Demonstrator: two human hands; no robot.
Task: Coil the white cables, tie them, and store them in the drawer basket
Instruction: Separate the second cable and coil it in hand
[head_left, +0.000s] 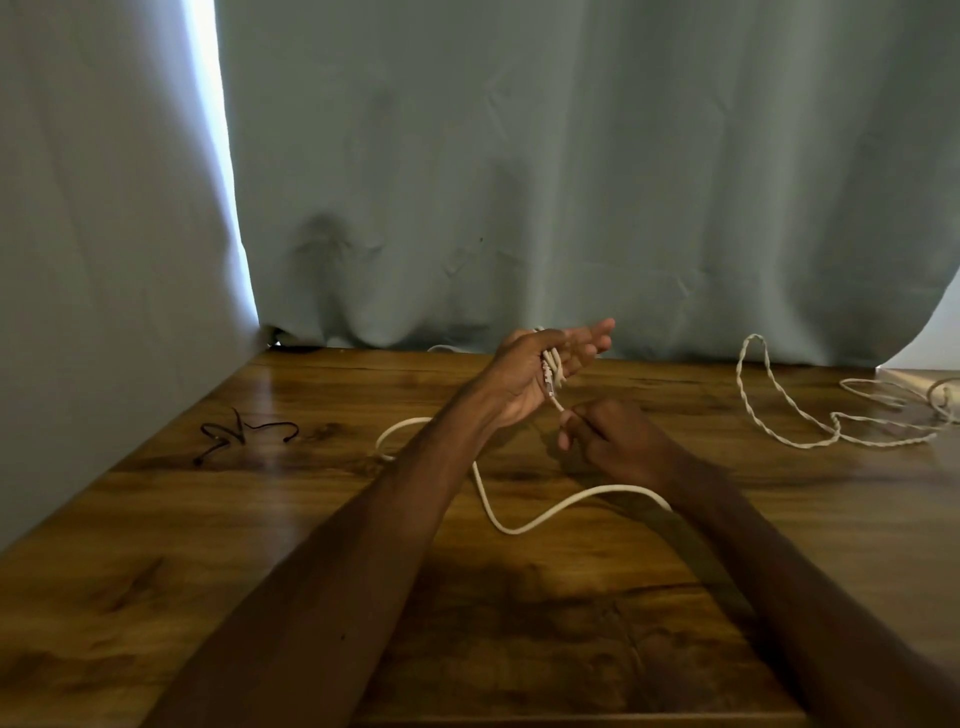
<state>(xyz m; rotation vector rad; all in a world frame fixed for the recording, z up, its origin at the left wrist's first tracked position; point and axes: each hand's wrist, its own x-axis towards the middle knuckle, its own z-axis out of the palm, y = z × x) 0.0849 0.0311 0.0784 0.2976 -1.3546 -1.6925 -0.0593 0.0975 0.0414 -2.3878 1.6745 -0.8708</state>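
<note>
Barely begun: the left hand, fingers straight, carries a few loops of smooth white cable, which the right hand pinches; the twisted white cable waits, and tying and storing remain.

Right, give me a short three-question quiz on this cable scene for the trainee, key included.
1. Which hand has the white cable wound round it? A) left hand B) right hand C) neither
2. True or false: the black ties lie on the wooden table to the right of both hands.
3. Fill in: the second, twisted cable lies on the table, ____ by either hand.

Key: 1 A, the right hand only pinches it lower down. 2 False, they lie to the left. 3 untouched.
</note>
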